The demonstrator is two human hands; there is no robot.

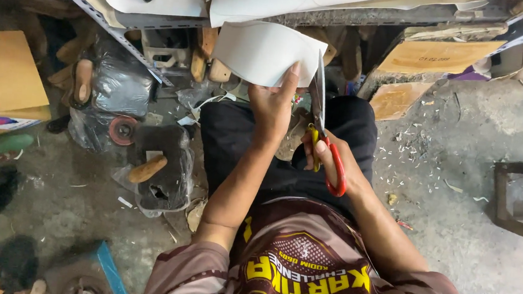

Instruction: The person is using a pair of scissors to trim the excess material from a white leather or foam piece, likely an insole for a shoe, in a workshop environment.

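Left hand (272,104) pinches a white sheet (262,52); right hand (329,158) grips red-handled scissors (321,117) cutting its edge

The person wears a short-sleeved jersey (301,274) in dark maroon brown, with sleeves that end above the elbows at the lower middle of the frame. Yellow block lettering, a fine dotted pattern and pale curved bands run across its chest and shoulders. Black trousers (286,143) cover the legs in the centre of the frame, and both forearms are bare, with no watch or rings showing.
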